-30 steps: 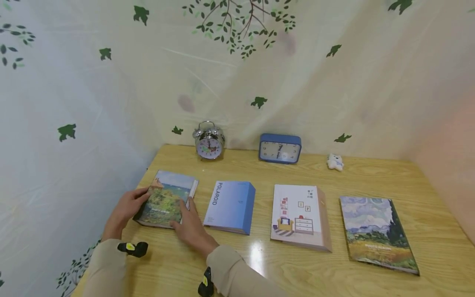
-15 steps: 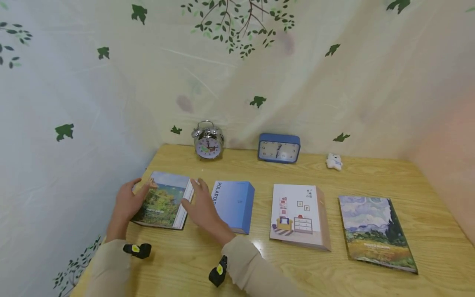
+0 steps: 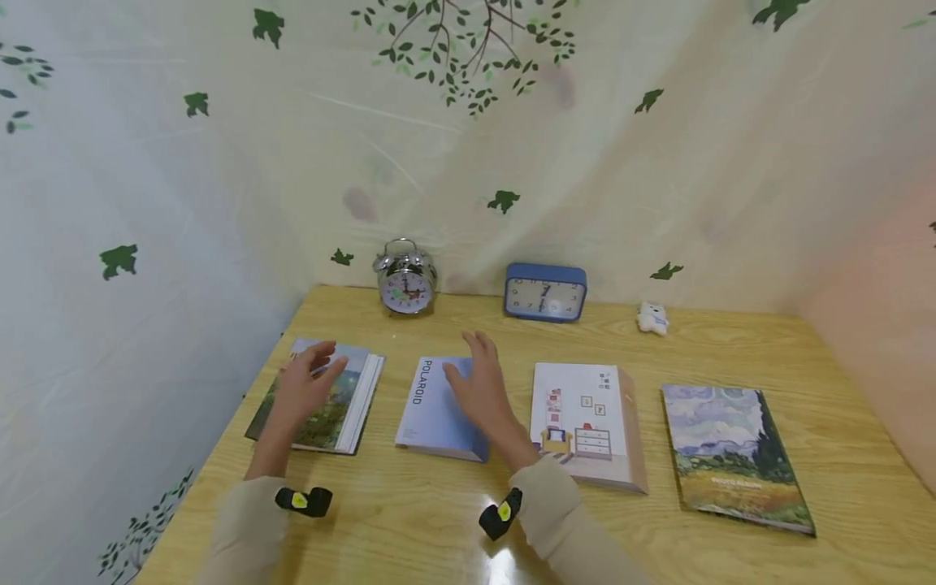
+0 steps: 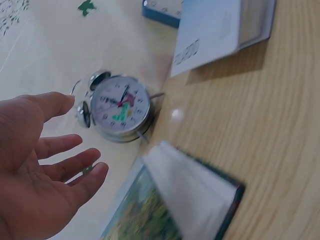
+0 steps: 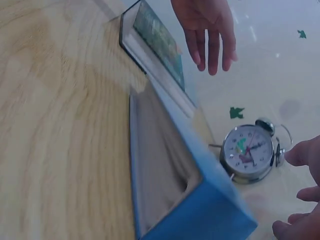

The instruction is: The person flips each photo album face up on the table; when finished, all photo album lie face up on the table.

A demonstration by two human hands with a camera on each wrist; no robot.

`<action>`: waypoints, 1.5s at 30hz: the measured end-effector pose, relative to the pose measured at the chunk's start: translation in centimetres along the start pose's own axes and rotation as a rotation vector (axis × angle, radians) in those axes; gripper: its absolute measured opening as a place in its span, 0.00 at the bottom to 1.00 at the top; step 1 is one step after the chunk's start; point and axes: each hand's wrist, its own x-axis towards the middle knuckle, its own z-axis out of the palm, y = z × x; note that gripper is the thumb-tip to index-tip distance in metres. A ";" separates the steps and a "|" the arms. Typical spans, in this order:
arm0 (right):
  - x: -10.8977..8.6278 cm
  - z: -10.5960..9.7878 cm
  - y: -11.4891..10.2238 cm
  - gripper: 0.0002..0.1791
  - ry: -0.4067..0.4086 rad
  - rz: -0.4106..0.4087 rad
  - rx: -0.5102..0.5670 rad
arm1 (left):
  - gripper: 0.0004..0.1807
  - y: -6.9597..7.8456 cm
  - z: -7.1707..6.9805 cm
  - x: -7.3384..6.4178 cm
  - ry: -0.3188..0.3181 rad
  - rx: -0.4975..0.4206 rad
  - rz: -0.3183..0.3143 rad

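Observation:
My left hand (image 3: 301,394) hovers over the landscape-covered photo album (image 3: 332,414) at the far left, fingers relaxed and apart, holding nothing. That album's cover sits askew, baring white pages along its right side. My right hand (image 3: 483,390) is over the right part of the blue POLAROID album (image 3: 431,414), thumb and fingers spread, also holding nothing. In the left wrist view, the left hand (image 4: 45,165) shows its palm with loose fingers. The right wrist view has the blue album's spine (image 5: 200,215) close up, with the right fingers (image 5: 300,155) at the right edge.
A white album with a furniture drawing (image 3: 585,422) and a second painting-covered photo album (image 3: 738,455) lie to the right. Behind them stand a silver twin-bell alarm clock (image 3: 406,291), a blue rectangular clock (image 3: 544,296) and a small white bear figure (image 3: 652,318) near the curtain.
Both hands have let go of the leftmost album and moved right. The right hand has passed from that album to over the POLAROID album. The leftmost album's cover has shifted, showing pages.

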 end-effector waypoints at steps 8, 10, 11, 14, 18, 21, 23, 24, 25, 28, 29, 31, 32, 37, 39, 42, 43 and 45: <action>-1.6 -1.8 3.9 0.37 -0.027 0.103 -0.022 | 0.30 1.8 4.6 -0.5 -0.160 0.029 0.027; -2.2 -1.9 4.4 0.38 -0.066 0.121 -0.033 | 0.30 2.1 5.8 -0.7 -0.204 0.045 0.020; -2.5 -1.9 4.5 0.39 -0.094 0.137 -0.038 | 0.29 2.1 6.3 -0.7 -0.224 0.061 0.026; -3.3 -1.6 4.6 0.40 -0.155 0.148 -0.060 | 0.28 2.4 7.9 -0.6 -0.261 0.067 0.025; -4.0 -1.3 4.7 0.39 -0.179 0.136 -0.076 | 0.24 2.8 9.2 -0.4 -0.267 0.065 0.028; -4.3 -1.2 5.0 0.38 -0.167 0.135 -0.064 | 0.24 2.8 9.6 -0.3 -0.255 0.052 0.021; -4.4 -1.3 5.0 0.37 -0.166 0.148 -0.051 | 0.24 2.7 9.8 -0.3 -0.247 0.036 0.019; -4.4 -1.3 5.1 0.37 -0.166 0.148 -0.048 | 0.24 2.6 9.8 -0.3 -0.244 0.026 0.019; -4.4 -1.3 5.1 0.37 -0.167 0.149 -0.045 | 0.24 2.6 9.9 -0.3 -0.242 0.018 0.019; -4.3 -1.3 5.1 0.37 -0.165 0.151 -0.037 | 0.24 2.4 10.0 -0.5 -0.228 -0.012 0.011; -4.4 -1.3 5.1 0.37 -0.161 0.151 -0.036 | 0.24 2.4 10.0 -0.5 -0.225 -0.019 0.007; -4.4 -1.4 5.1 0.37 -0.155 0.150 -0.036 | 0.25 2.5 10.1 -0.6 -0.218 -0.020 -0.002; -4.4 -1.5 5.0 0.37 -0.150 0.149 -0.031 | 0.25 2.6 10.1 -0.7 -0.219 -0.021 -0.007; -4.4 -2.3 4.5 0.37 -0.136 0.141 -0.029 | 0.27 3.5 10.4 -1.0 -0.252 0.002 -0.016; -4.4 -2.7 4.2 0.37 -0.134 0.137 -0.035 | 0.30 3.9 10.5 -1.1 -0.269 0.037 -0.002; -4.4 -3.2 3.9 0.37 -0.140 0.146 -0.028 | 0.38 4.7 10.8 -1.2 -0.286 0.096 0.021; -4.4 -3.3 3.8 0.37 -0.142 0.151 -0.021 | 0.41 4.9 11.0 -1.3 -0.292 0.114 0.027; -4.4 -3.6 3.7 0.37 -0.139 0.163 0.000 | 0.45 5.4 11.2 -1.4 -0.311 0.126 0.027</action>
